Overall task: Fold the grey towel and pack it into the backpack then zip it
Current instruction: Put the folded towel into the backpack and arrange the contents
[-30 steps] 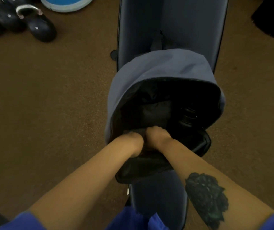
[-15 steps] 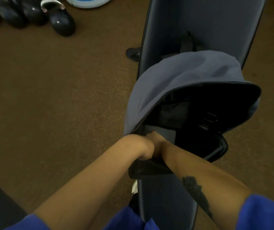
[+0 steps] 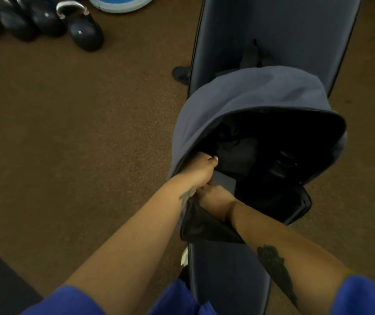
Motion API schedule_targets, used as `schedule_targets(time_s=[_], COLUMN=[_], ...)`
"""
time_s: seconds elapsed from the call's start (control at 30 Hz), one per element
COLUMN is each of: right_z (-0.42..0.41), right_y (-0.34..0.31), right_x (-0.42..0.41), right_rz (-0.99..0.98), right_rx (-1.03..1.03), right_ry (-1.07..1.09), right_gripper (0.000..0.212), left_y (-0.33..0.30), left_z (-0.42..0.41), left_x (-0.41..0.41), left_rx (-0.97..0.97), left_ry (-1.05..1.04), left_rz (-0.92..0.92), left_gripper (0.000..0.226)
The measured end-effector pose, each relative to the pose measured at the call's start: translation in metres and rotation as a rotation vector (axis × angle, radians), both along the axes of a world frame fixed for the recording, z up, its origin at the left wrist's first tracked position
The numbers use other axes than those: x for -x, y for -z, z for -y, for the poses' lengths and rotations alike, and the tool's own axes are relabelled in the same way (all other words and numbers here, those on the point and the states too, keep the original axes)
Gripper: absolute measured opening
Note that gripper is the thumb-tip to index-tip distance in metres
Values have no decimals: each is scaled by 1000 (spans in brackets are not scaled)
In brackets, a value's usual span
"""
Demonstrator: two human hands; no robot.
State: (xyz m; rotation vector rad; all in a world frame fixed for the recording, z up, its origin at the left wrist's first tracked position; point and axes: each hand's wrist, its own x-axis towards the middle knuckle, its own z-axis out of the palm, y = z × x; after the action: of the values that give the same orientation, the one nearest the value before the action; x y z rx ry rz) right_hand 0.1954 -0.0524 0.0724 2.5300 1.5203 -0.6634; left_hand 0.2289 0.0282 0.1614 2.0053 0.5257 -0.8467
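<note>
While backpack [image 3: 250, 103] gapes on bench [image 3: 272, 30], left hand [image 3: 201, 170] grips its rim, right hand [image 3: 213, 196] clenched beside.

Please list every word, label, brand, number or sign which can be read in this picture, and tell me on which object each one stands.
No text can be read.
Nearest kettlebell: a small pale square mark, too small and blurred to read.
Kettlebell beside it: a similar pale mark, also unreadable.
Backpack: no label or brand visible.
Bench: no lettering visible.
Right forearm and left wrist: dark tattoos, no letters discernible.
</note>
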Motion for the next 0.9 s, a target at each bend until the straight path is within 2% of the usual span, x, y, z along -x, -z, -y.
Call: schedule_targets(time_s=[0.03,0.1,0.23,0.3,0.37,0.47,0.53,0.6,0.77,0.9], right_z=[3,4,5,4,7,17,25,30,32,35], right_y=[5,7,10,12,15,7,1,-3,3,0], right_x=[-1,2,0,0,1,1,0,-2,-4,0], right_rz=[39,46,116,33,-59,-9,32,67,-213,-182], right_rx=[-91,-115,-74,-38,-28,-35,-99,-131,-189,-155], right_ry=[40,41,29,62,94,114,127,189,470,409], right_gripper=[37,34,33,40,44,44,40,36,39,35], left_y=[-1,3,10,15,19,23,30,40,52,51], left_z=[1,1,0,1,2,0,-3,-7,-19,-20], left_x=[-1,-1,-3,-1,4,8,6,4,4,5], left_rx=[6,-5,-57,-139,-256,-375,-405,-397,-301,-258], left_ry=[-18,-51,-95,-84,31,278,341,320,175,269], left_rz=[0,-8,-73,-106,-148,-180,-195,-178,-236,-280], left_gripper=[39,43,43,39,39,33,30,30,24,29])
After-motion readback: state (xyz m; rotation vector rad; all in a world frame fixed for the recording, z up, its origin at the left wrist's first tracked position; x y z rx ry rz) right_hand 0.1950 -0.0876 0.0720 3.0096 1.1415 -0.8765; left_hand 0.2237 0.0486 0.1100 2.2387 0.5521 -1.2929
